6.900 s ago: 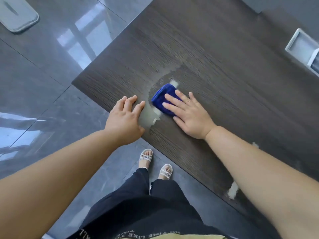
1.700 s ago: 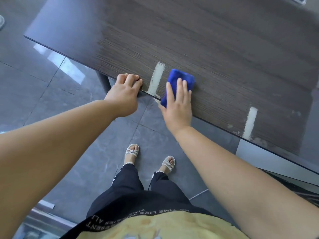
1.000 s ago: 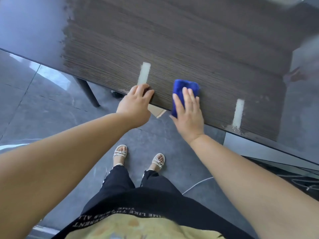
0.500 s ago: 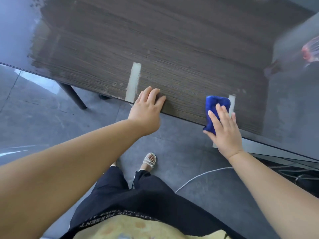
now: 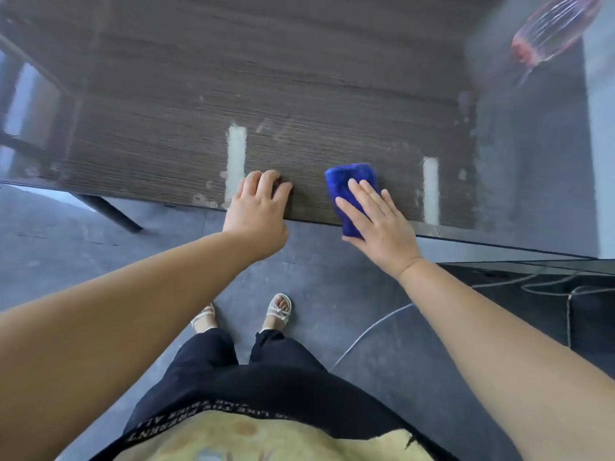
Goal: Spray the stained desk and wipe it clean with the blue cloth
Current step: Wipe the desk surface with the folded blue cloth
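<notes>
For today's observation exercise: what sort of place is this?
Probably an office or workroom: a long dark wood-grain desk, a grey tiled floor, and a loose cable trailing across it.

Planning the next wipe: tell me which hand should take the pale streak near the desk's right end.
Right. The right hand presses the blue cloth flat on the desk at its near edge, with that pale streak just to its right. The left hand rests bare on the edge, farther from it.
</notes>
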Tool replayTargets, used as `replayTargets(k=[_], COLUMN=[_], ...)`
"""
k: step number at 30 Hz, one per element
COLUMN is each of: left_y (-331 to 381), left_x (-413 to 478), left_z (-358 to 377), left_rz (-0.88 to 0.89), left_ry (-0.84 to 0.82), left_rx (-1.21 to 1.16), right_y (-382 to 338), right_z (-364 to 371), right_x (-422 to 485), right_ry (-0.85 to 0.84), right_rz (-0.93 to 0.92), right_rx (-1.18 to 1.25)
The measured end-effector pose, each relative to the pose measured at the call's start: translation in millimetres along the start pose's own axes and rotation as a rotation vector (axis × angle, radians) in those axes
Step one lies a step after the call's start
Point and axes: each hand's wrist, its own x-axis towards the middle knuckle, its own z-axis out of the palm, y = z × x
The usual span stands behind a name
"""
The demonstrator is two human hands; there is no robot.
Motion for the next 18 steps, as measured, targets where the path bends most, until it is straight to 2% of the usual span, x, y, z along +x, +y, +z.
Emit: replayTargets(k=[4,8,15,18], left_y=[29.8,43.9,41.9,43.5], left_x=[12.6,19.1,21.3,21.8], left_z=[5.2,9.0,2.8,2.1], left_rz=[0.101,0.101,0.116,0.121], left_ry=[-0.068,-0.142,-0.185,-0.193], left_rx=[0.068,0.198,0.286,0.316], right_y=[60.8,57.2,-14.3,6.0], right_z=[-23.3,-23.3,-2.2,-9.0], right_x=[-68.4,-69.2,2.2,-4.3], right_ry=[-0.056,-0.081,-0.001,-0.035], right_rz=[0.241,0.344,0.141,0.021], right_rx=[-0.027,0.034,0.070,0.100])
